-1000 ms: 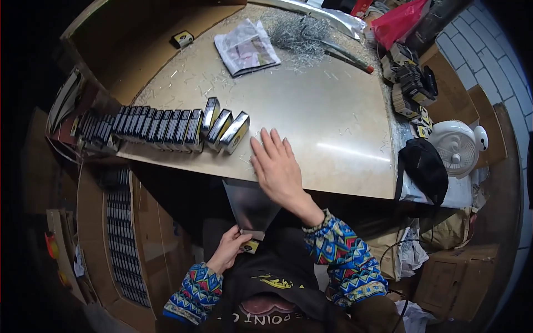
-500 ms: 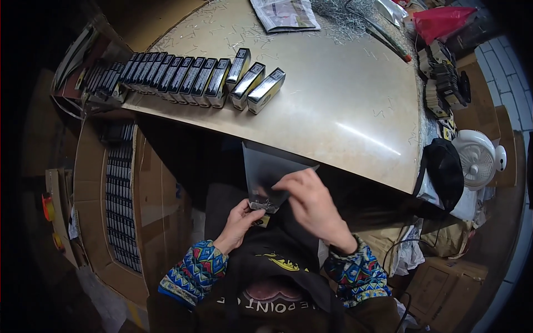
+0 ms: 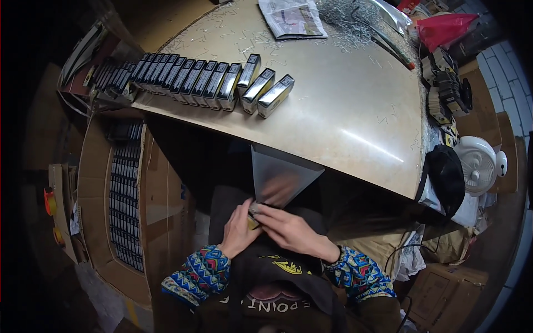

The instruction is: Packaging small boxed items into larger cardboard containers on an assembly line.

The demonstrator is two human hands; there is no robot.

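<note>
My left hand (image 3: 239, 230) is closed around a small box (image 3: 253, 223), whose yellow side shows between the hands. The fingers of my right hand (image 3: 291, 228) are bent over the top end of that box and press against it, hiding most of it. Just beyond both hands, a grey metal chute (image 3: 280, 175) slopes down from the table edge, narrowing toward me, with a blurred reflection on its surface. Several small black and yellow boxes (image 3: 229, 87) stand in a row along the table's near left edge, the last few slightly apart.
Loose metal pins (image 3: 239, 30) lie scattered over the table (image 3: 344, 105), with a tangled heap (image 3: 350, 22) at the back. A carton (image 3: 97, 208) packed with small boxes stands at left. At right are a white fan (image 3: 476, 166) and a black cloth item (image 3: 446, 177).
My right hand has come down from above the chute to the box in my left hand. The pins seen at the chute's lower end are now hidden or gone. The view has shifted slightly.
</note>
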